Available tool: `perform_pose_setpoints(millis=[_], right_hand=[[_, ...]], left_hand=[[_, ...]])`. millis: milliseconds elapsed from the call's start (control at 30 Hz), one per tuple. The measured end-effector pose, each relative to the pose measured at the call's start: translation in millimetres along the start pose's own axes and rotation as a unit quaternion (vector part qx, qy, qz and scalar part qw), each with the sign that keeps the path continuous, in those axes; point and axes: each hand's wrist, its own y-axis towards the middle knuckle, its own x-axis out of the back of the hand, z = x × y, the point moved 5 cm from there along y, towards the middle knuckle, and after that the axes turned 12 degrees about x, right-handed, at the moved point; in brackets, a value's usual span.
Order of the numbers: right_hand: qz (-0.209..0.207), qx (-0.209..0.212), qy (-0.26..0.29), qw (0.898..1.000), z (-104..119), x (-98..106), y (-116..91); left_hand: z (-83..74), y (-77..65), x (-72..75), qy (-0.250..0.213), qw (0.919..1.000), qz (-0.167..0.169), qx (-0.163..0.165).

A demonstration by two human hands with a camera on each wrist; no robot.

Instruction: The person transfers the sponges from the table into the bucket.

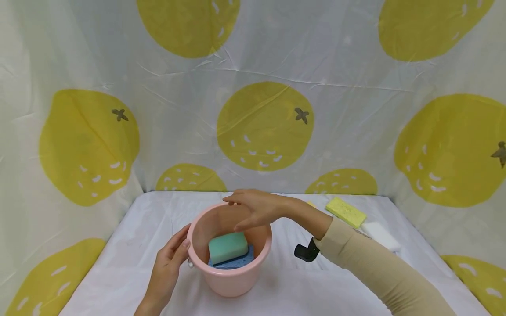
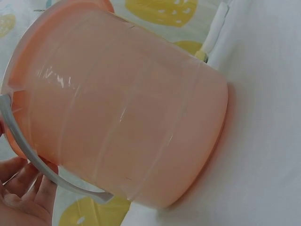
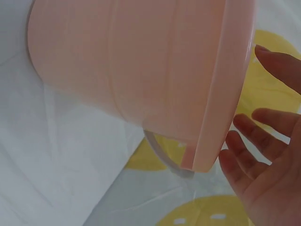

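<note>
A pink bucket stands on the white-covered table, its grey handle hanging down on the outside. Inside it lies a green sponge on top of a blue sponge. My left hand grips the bucket's rim at the left side, thumb at the lip and fingers around the outside. Above the bucket's opening is my right hand, fingers loosely spread and nothing held. In the right wrist view its fingertips are close to the rim.
To the right lie a yellow sponge and a white sponge, partly behind the right sleeve. A small yellow piece shows beyond the right forearm. A lemon-print curtain encloses the table's back and sides.
</note>
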Motion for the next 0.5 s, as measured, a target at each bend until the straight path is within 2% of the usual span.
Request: perform_pose_setpoints(millis=[300,500], right_hand=[[-0.03,-0.012,-0.006,0.999,-6,10,-23],[-0.042,-0.042,-0.006,0.998,-17,12,-40]], left_hand=[[-0.6,-0.5,0.0,0.003,1.0,-0.007,-0.003],[-1.4,-0.4,-0.5,0.002,1.0,-0.005,-0.002]])
